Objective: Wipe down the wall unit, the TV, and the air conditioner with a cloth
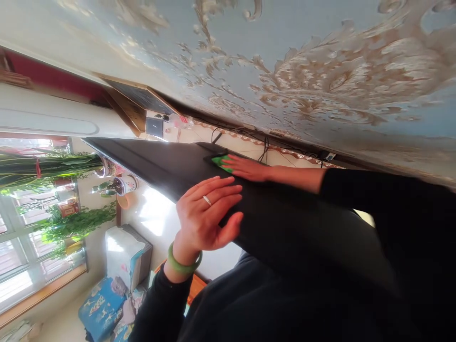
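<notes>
A large dark panel [153, 159], which looks like the back of a flat-screen television, stretches across the middle of the view. My right hand [251, 169] lies on it near the wall side, fingers stretched over a green cloth [221, 162]. The cloth is pressed against the dark surface, partly hidden under the fingers. Nearer to me, at the panel's opposite edge, my left hand [210, 211] has its fingers extended and thumb apart, holding nothing visible. Whether its fingertips touch the panel I cannot tell. A ring and a green bangle [183, 261] are on that hand and wrist.
The view is turned sideways. A patterned wall [302, 71] runs along the top, with black cables [265, 149] between it and the panel. A clear plastic bottle [180, 122] stands beyond the panel's far end. Potted plants [124, 185] and a window are at the left.
</notes>
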### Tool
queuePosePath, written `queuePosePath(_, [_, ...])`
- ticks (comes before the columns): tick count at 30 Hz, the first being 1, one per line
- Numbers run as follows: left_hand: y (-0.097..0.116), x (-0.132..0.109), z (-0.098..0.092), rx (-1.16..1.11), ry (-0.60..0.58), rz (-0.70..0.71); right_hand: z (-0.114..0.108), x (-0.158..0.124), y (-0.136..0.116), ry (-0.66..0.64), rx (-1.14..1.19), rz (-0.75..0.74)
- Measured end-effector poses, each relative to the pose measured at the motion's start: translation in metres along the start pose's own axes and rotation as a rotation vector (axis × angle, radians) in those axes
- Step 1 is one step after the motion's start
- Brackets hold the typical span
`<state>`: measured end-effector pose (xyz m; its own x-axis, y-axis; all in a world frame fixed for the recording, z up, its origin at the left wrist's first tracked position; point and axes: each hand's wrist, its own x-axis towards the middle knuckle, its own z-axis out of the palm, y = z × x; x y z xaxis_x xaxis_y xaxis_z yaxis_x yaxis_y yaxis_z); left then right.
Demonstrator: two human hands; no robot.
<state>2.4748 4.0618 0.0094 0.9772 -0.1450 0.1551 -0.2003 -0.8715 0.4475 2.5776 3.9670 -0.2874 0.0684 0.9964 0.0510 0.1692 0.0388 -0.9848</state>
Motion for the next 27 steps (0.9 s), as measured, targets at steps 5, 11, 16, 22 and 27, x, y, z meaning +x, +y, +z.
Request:
queuePosePath(5, [0.000,-0.001,0.003,0.000,0.036,0.012,-0.009,-0.123,-0.028,0.000,0.019,0.172])
queuePosePath(11, [-0.001,-0.002,0.003,0.004,0.019,0.017,-0.004,-0.066,-0.014,-0.024,-0.037,0.151])
queuePosePath(16, [-0.002,-0.002,0.002,0.011,-0.005,0.038,-0.001,0.036,0.000,-0.024,-0.061,0.076])
queuePosePath(22, [-0.004,-0.002,0.002,-0.018,0.001,0.102,-0.007,0.088,-0.017,-0.025,-0.064,0.075])
queuePosePath(27, [-0.007,-0.005,0.007,-0.038,-0.012,0.169,-0.006,0.101,-0.022,0.008,-0.081,0.147])
